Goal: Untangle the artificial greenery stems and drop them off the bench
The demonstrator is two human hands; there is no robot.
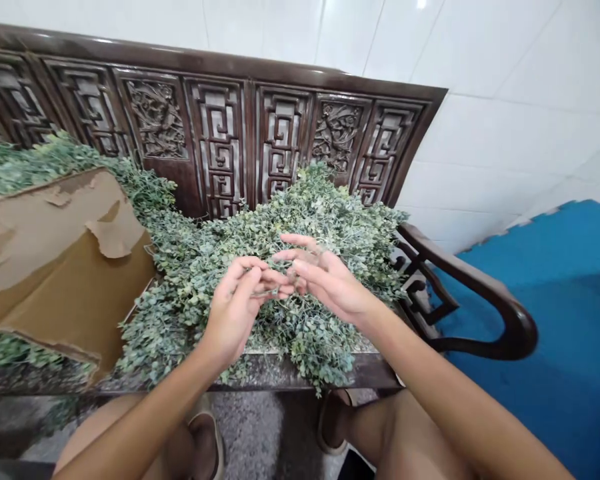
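The left forearm (173, 393) slants far and rightward, the right forearm (430, 367) far and leftward. The left hand (235, 307) curls its fingers rightward, thumb along the index finger. The right hand (333, 283) points left, its upper fingers loosely extended and slightly blurred. Fingertips overlap in view; whether either grip is closed is unclear. Both legs are bent nearby.

Glossy white tiled wall (480, 133) with a small bright light reflection (421, 3), dark lacquered wooden bench (251, 140) with carved fretwork panels (221, 147) and curved armrest (490, 293), blue jigsaw-edged mat (540, 293), grey speckled floor (250, 427)
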